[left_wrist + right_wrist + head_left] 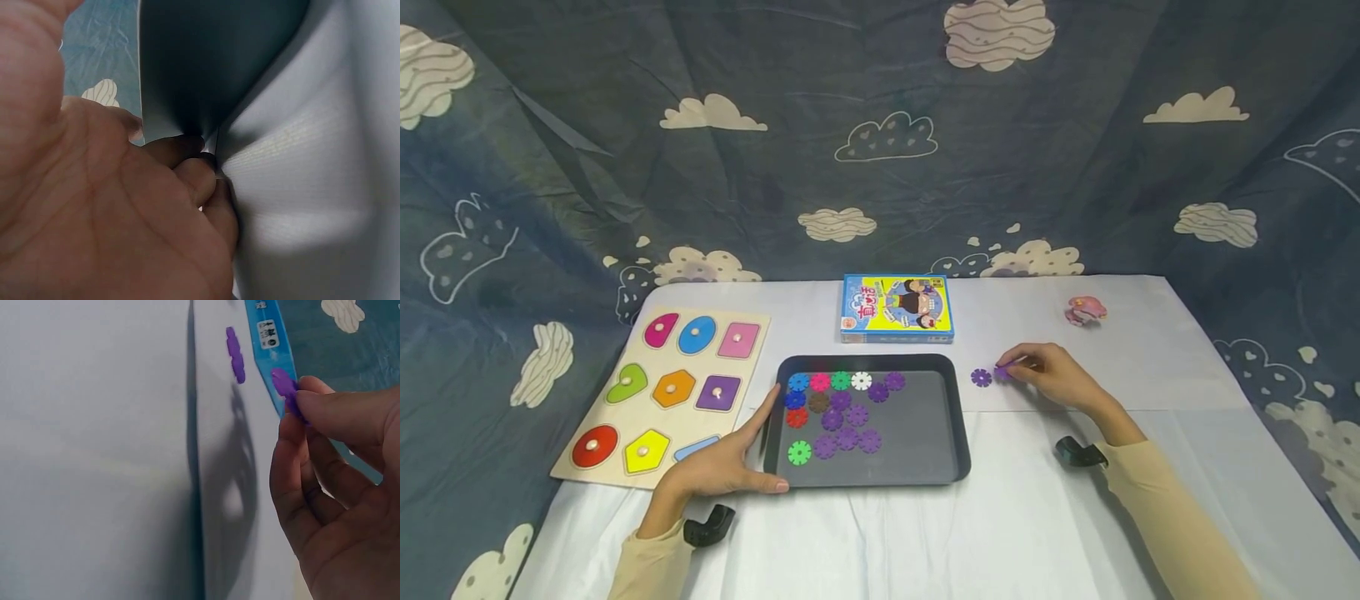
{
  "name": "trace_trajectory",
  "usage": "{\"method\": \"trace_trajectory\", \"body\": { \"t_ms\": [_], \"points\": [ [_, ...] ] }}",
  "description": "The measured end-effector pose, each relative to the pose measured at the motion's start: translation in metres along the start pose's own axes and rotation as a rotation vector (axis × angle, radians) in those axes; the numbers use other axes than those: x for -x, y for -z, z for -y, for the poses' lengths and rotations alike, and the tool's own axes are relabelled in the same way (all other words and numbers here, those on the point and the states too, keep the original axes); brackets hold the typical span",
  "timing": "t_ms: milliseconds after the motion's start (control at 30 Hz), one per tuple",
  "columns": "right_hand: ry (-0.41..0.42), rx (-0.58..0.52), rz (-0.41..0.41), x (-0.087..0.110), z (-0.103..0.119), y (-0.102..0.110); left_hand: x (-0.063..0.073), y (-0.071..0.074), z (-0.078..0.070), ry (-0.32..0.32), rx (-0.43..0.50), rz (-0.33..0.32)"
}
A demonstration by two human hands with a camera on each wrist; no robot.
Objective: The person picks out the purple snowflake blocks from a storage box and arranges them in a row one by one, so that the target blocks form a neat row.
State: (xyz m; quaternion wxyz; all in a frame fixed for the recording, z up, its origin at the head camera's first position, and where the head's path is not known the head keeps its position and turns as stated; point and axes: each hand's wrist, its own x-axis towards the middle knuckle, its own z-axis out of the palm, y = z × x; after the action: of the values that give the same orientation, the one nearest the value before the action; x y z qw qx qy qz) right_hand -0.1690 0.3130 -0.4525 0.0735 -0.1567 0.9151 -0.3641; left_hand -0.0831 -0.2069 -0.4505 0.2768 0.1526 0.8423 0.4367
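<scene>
My right hand (1048, 371) pinches a purple snowflake disc (285, 384) between thumb and fingertips, to the right of the tray. Another purple snowflake disc (981, 377) lies on the white cloth just left of it; in the right wrist view it appears edge-on. Around the near left corner of the dark grey tray (917, 477), my left hand (718, 462) is spread, index finger along the left side and thumb at the front corner. Its other fingers touch low on the tray's outer wall in the left wrist view. Several discs, many of them purple (847, 437), lie inside the tray.
A wooden shape puzzle board (688, 342) with colourful knobbed pieces lies left of the tray. Behind the tray is a blue and yellow box (897, 308). A small pink toy figure (1086, 310) sits at the back right. Cloud-patterned dark fabric (880, 192) hangs behind the table.
</scene>
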Motion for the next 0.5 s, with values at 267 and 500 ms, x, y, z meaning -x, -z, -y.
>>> {"method": "trace_trajectory", "body": {
  "t_ms": [267,500],
  "points": [
    [-0.044,0.035,0.004,0.0007,-0.0059,-0.0026,0.0,0.0009,-0.0022,0.012,0.002,-0.002],
    [-0.061,0.058,0.004,0.0003,-0.0061,-0.0049,0.0006,0.0004,-0.0004,0.016,0.002,-0.005]
  ]
}}
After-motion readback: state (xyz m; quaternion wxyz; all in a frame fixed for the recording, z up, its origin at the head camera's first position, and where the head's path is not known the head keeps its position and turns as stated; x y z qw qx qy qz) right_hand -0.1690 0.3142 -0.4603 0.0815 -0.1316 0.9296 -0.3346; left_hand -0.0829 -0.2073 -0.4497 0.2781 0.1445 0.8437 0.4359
